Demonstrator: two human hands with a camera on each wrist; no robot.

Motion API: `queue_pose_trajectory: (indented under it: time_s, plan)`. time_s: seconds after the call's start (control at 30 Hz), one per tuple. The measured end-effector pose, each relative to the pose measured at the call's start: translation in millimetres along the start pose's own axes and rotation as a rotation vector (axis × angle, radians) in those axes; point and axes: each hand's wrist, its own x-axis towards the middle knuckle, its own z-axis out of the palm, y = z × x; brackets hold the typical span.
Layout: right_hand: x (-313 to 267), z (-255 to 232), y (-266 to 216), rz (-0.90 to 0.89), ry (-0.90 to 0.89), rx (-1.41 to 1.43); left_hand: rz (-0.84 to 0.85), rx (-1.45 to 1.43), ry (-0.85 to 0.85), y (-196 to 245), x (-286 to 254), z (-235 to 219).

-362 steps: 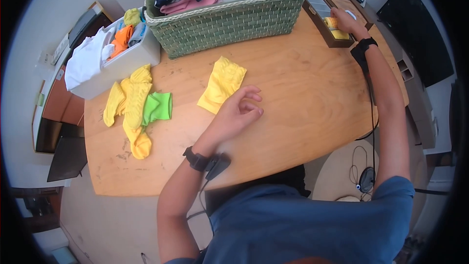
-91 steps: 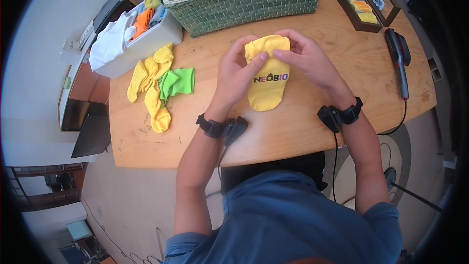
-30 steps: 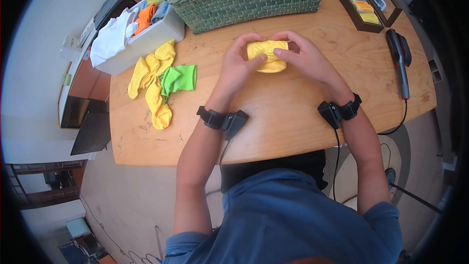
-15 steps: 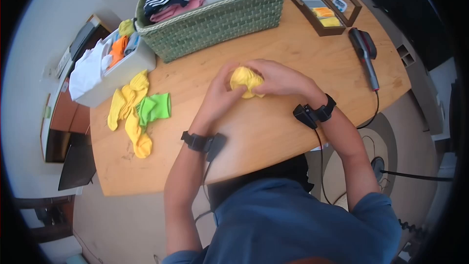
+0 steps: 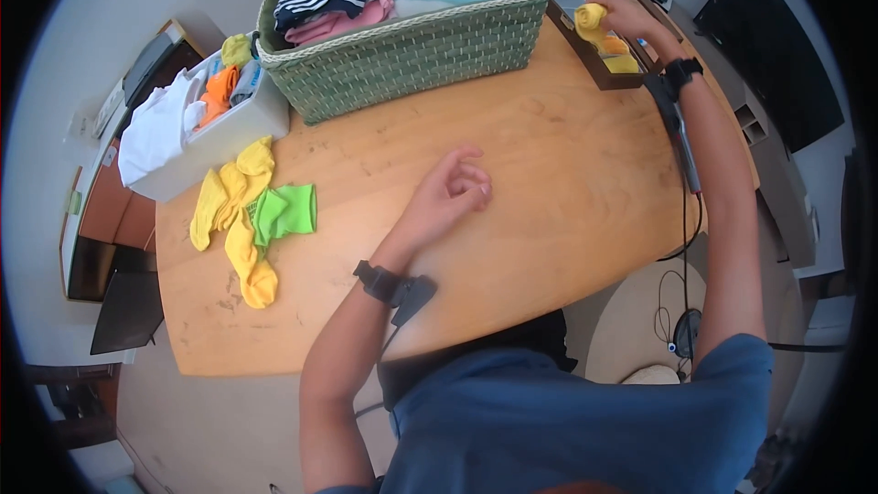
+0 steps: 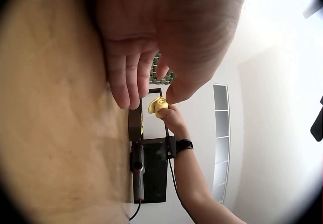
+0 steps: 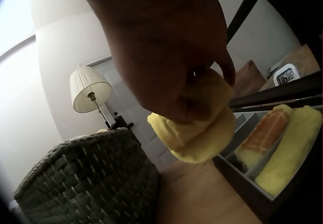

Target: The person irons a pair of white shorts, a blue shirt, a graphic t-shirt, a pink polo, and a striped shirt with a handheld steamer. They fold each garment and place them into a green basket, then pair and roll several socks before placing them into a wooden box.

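Observation:
My right hand [image 5: 631, 16] grips a rolled yellow sock [image 5: 589, 18] above the divided brown box [image 5: 622, 81] at the back right. In the right wrist view the rolled sock [image 7: 199, 141] hangs from the fingers, beside the compartments. Inside the box lie an orange-and-yellow sock roll [image 7: 265, 133] and a plain yellow one [image 7: 298, 151]. My left hand [image 5: 446, 194] rests over the middle of the table, fingers loosely curled, holding nothing. To its left lie loose yellow socks [image 5: 240, 247] and a bright green sock [image 5: 294, 210].
A green woven basket [image 5: 412, 69] of folded clothes stands at the back. Left of it is a white bin [image 5: 215, 151] with clothing. A corded dark handheld tool [image 5: 688, 157] lies near the right edge, partly under my right arm. The box's lid holds a small digital clock [image 7: 286, 75].
The yellow sock, flat three seconds ago, was rolled up between both hands. My left hand has let go; my right hand has carried the roll right to the box.

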Motion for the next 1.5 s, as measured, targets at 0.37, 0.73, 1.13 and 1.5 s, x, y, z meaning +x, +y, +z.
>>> queue_pose_trajectory:
  time_s: [0.37, 0.73, 1.13, 1.5]
  plan:
    - [38, 56, 50, 0.099, -0.030, -0.184, -0.028, -0.107, -0.030, -4, 2, -6]
    - [28, 58, 57, -0.057, 0.163, -0.323, -0.050, -0.100, -0.025, -3, 1, -3]
    - [-7, 53, 9, -0.066, 0.185, 0.205, 0.047, -0.012, -0.062, -9, 3, -6]
    - [-124, 84, -281, -0.406, -0.170, 1.076, 0.040, 0.731, 0.196, 70, -60, -39]
